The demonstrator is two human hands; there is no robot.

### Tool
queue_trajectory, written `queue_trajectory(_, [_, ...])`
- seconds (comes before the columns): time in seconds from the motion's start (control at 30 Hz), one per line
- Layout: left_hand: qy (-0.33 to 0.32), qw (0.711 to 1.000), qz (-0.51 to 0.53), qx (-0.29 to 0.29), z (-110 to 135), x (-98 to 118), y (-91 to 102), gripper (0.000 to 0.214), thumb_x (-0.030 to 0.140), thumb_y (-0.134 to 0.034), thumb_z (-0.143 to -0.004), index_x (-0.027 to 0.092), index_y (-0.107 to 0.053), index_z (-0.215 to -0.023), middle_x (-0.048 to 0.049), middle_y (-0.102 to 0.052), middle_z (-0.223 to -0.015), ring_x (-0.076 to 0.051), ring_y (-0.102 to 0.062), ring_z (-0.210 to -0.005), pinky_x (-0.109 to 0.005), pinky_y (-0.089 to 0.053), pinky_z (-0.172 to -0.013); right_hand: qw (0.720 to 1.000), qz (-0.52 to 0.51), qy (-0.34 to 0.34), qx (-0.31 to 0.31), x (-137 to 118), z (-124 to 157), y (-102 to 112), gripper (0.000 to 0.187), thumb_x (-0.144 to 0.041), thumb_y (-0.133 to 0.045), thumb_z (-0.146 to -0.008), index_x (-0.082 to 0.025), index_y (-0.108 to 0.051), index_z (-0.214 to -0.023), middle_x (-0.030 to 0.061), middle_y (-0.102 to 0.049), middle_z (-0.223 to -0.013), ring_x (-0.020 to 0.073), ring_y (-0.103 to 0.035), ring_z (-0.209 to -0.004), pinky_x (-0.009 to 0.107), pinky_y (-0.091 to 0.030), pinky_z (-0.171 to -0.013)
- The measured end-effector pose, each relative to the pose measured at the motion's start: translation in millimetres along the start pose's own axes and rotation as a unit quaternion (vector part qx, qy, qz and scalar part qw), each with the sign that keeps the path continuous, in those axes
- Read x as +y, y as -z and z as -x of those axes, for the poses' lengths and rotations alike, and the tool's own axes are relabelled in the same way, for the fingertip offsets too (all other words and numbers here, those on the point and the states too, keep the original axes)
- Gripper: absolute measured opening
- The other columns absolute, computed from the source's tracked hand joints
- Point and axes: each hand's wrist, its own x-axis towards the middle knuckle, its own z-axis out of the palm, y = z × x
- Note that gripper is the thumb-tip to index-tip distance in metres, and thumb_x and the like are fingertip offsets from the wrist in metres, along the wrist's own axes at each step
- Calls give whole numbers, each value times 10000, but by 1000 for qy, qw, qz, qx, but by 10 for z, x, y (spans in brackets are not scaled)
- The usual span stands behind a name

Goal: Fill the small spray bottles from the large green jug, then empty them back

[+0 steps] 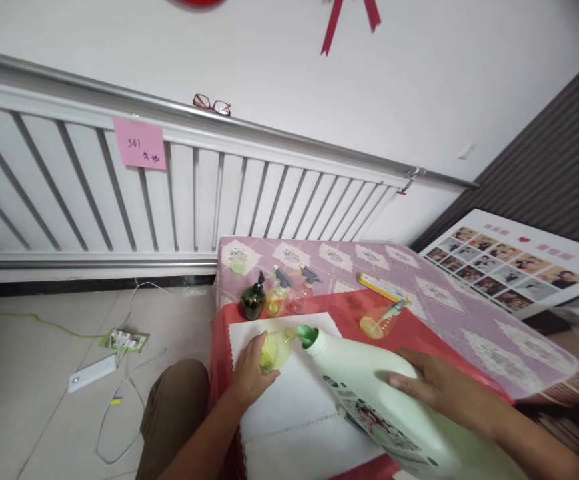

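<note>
My left hand (250, 368) is closed around a small clear yellow bottle (275, 351), which has no top on it. A large pale green jug (369, 380) is tipped over in my right hand (432, 383), its green spout touching or just beside the small bottle's mouth. Whether liquid is flowing cannot be made out. Behind them stand a dark green pump bottle (253, 301), a yellow spray bottle (276, 299) and a pink spray bottle (301, 295). Another yellow spray bottle (377, 323) lies on its side to the right.
White cloth (289, 417) and red cloth (329, 304) cover part of a purple patterned tabletop (319, 257). A yellow-and-white box (382, 288) lies there. Behind is a white radiator (189, 200) with glasses (212, 105) on its pipe. A power strip (92, 373) and cables lie on the floor.
</note>
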Motion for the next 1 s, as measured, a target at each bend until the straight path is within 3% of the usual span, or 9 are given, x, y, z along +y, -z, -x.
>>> queue_trajectory(0.1, [-4,1000,-1,1,-3,-3,3,840,214,-682,-648,200,-326,-1409,-93,-438,-1437,-264,-387,-1343,-420,-290,-1153,998,-12,3,-62,16,-26,10,435,-609,-543,-799,-219,-706,-904,76,-755,-926,275,-693,-829,317,-516,-684])
queue_trajectory(0.63, [-12,1000,-8,-3,6,-3,9,828,196,-685,-656,216,-340,-1408,-81,-437,-1429,-250,-383,-1341,-412,-293,-1150,998,-5,22,-54,-43,-60,70,377,-570,-601,-775,-211,-699,-836,87,-751,-859,272,-673,-766,318,-463,-649])
queue_trajectory(1.0, [-11,1000,-15,-13,9,-12,12,829,198,-680,-659,220,-334,-1412,-83,-427,-1444,-262,-370,-1355,-429,-286,-1155,995,16,26,-90,-137,-94,177,374,-582,-573,-796,-233,-693,-850,69,-745,-846,263,-675,-764,306,-460,-641])
